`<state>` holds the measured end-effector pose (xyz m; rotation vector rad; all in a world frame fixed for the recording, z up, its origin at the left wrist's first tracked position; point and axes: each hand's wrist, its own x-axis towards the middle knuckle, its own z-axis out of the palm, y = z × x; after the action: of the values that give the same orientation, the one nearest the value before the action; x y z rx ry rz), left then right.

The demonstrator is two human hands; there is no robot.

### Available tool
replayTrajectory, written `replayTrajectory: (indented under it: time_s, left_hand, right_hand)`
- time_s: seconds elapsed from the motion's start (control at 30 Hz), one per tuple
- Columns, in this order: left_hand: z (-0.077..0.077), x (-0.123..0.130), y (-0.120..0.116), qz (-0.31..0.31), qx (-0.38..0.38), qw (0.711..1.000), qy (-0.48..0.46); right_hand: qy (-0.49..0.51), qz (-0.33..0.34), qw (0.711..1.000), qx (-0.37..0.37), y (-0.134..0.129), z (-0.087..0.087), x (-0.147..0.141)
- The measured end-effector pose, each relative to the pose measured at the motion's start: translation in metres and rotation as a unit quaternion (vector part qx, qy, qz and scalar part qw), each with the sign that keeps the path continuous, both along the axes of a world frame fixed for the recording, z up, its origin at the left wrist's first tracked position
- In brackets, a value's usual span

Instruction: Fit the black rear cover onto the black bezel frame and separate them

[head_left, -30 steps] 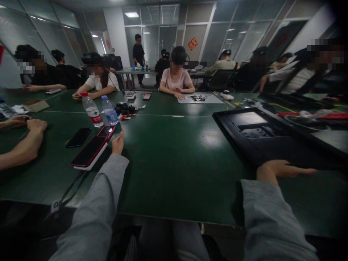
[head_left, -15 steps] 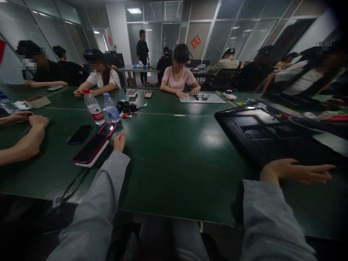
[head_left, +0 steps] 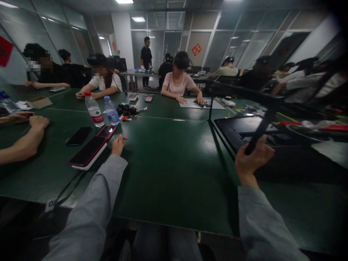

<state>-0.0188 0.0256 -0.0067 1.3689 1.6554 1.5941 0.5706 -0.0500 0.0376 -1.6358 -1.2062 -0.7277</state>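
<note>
My right hand (head_left: 254, 159) is closed around one bar of a thin black rectangular frame (head_left: 262, 127), which it holds tilted up above the table. Behind and below the frame lies a flat black panel (head_left: 231, 128), like a screen housing, partly covered by the frame and my hand. My left hand (head_left: 118, 145) hovers or rests near the table, holding nothing, its fingers loosely bent and apart. Just left of it is a phone in a red case (head_left: 87, 150), lying on a white block with a dark strap.
A black phone (head_left: 78, 136), two water bottles (head_left: 94, 110) and a dark cluster of small parts (head_left: 127, 109) stand left on the green table (head_left: 168, 163). A co-worker's forearm (head_left: 27, 145) rests at far left. Opposite, a person in pink works over a white board (head_left: 187, 104).
My right hand has moved left and up, from lying outstretched beside the panel to gripping the black frame, now raised. My left hand has dropped slightly. The view has tilted up a little.
</note>
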Motion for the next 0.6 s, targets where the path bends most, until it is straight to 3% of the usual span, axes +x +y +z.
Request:
replayTrajectory:
  time_s: [0.1,0.27,0.47,0.6]
  left_hand:
    - [-0.001,0.0,0.0,-0.013,0.0,1.0,-0.023]
    - [-0.006,-0.001,0.003,-0.003,0.021,0.999,-0.029]
    - [-0.007,0.003,0.004,0.005,0.002,1.0,0.002]
    - [-0.008,0.008,0.003,-0.063,-0.015,0.995,0.074]
  right_hand:
    - [-0.037,0.046,0.998,0.02,0.006,-0.005,-0.019]
    - [-0.003,0.076,0.996,0.046,-0.001,-0.002,-0.05]
    - [0.029,0.128,0.991,0.041,0.0,-0.005,-0.058]
    - [0.063,0.158,0.985,0.01,0.01,-0.012,-0.059]
